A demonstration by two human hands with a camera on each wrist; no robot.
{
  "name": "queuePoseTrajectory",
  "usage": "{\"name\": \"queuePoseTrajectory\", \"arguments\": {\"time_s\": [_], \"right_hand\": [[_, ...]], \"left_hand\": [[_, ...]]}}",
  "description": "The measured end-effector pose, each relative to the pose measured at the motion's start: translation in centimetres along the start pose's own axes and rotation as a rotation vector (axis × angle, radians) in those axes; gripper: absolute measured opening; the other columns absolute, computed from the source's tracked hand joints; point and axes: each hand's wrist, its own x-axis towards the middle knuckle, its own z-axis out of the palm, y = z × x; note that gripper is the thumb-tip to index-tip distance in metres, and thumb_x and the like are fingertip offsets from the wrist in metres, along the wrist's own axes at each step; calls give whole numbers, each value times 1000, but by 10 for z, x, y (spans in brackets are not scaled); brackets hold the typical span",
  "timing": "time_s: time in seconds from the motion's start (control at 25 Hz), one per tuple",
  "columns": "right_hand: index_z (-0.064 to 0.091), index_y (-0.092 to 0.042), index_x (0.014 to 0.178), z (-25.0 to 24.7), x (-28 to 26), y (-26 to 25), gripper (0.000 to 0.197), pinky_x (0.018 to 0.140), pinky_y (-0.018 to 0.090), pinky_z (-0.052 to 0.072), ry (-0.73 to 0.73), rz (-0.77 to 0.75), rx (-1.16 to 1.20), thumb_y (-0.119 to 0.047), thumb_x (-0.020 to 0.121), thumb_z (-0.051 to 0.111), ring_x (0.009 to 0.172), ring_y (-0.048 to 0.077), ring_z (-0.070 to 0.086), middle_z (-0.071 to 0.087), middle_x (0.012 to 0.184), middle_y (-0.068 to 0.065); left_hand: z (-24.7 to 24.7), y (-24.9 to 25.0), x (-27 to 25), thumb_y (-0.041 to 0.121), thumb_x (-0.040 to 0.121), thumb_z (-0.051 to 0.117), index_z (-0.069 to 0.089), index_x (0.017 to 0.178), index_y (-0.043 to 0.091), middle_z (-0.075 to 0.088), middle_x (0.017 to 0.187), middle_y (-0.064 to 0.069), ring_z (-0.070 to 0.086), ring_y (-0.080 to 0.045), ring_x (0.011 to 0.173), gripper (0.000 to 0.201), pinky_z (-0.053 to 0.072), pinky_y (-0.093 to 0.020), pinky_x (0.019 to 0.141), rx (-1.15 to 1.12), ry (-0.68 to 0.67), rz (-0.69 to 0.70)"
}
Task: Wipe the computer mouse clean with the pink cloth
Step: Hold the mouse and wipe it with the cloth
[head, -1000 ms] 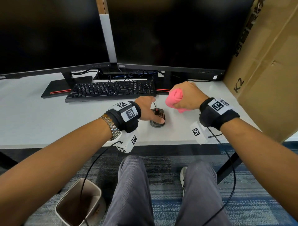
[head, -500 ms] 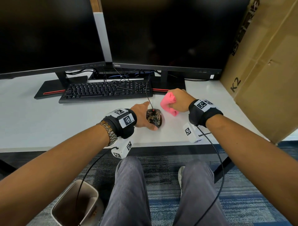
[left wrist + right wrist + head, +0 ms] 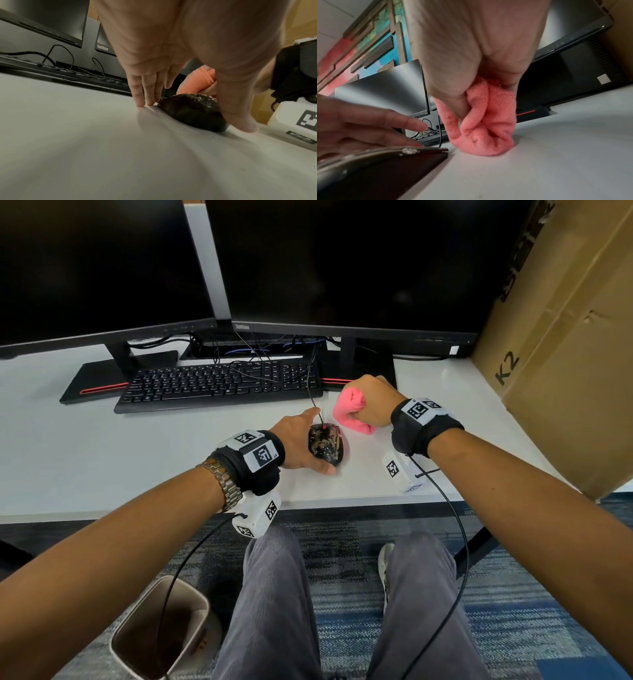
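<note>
White desk [image 3: 102, 446] spanned the middle of the head view. On it, upper left: black keyboard [image 3: 219, 386], with two monitor stands [image 3: 102, 378] behind it. Centre of frame: dark, soiled mouse [image 3: 325, 447], its cable running up toward the keyboard. Just right of the mouse: bunched pink cloth [image 3: 352, 414], its lower end touching the desk. Right edge: cardboard box [image 3: 565, 371] stood on the desk surface.
</note>
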Motion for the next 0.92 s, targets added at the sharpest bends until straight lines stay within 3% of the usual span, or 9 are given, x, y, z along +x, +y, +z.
{"name": "queuePoseTrajectory", "arguments": {"time_s": [0.08, 0.2, 0.32, 0.44, 0.56, 0.68, 0.8, 0.92], "right_hand": [[64, -9, 100, 2, 5, 1, 14, 98, 34, 40, 14, -37, -5, -7, 94, 52, 110, 28, 61, 60, 99, 7], [64, -3, 116, 5, 10, -3, 24, 95, 35, 40, -29, -62, -42, -11, 96, 55, 116, 32, 58, 64, 116, 14], [66, -7, 118, 3, 3, -8, 30, 83, 32, 37, 71, -63, 80, -23, 92, 66, 106, 30, 58, 63, 112, 12], [67, -9, 118, 0, 1, -9, 33, 81, 32, 39, 78, -61, 118, -25, 89, 70, 105, 29, 59, 62, 108, 9], [69, -3, 113, -4, 4, -13, 27, 94, 35, 41, -93, -80, -116, -17, 90, 65, 118, 32, 58, 64, 115, 11], [75, 2, 103, -7, 2, -20, 22, 100, 36, 40, -122, -140, -220, -8, 89, 62, 114, 32, 60, 68, 110, 11], [67, -2, 120, -6, 2, -19, 31, 86, 32, 40, -42, -107, -202, -14, 92, 66, 109, 30, 58, 60, 108, 9], [71, -2, 110, -6, 2, -12, 24, 78, 27, 36, -29, -145, -149, -13, 89, 66, 104, 28, 63, 63, 99, 7]], "left_hand": [[0, -1, 1, 56, 60, 84, 13, 155, 15, 47, 148, -10, 45, -28, 135, 125, 39, -37, 109, -4, -1, 4], [0, 0, 2, 57, 60, 83, 15, 154, 15, 49, 146, -11, 46, -29, 133, 123, 39, -41, 109, 1, -6, 3], [0, 2, 3, 55, 60, 84, 17, 154, 14, 49, 145, -12, 47, -30, 132, 122, 41, -42, 108, 11, -21, -3], [-1, 4, 4, 54, 60, 85, 18, 153, 13, 50, 144, -13, 49, -31, 130, 122, 43, -44, 106, 29, -31, -9], [-2, 5, 4, 55, 58, 85, 19, 153, 13, 52, 142, -12, 50, -31, 128, 122, 44, -44, 104, 44, -25, -13], [-3, 5, 4, 55, 58, 85, 20, 152, 12, 52, 141, -12, 51, -30, 127, 122, 45, -43, 103, 50, -20, -13], [-2, 4, 5, 56, 58, 85, 21, 152, 12, 52, 141, -11, 51, -29, 127, 122, 45, -43, 104, 48, -17, -11], [-2, 3, 6, 56, 57, 85, 20, 153, 13, 52, 142, -11, 50, -30, 128, 123, 44, -43, 104, 44, -20, -11]]}}
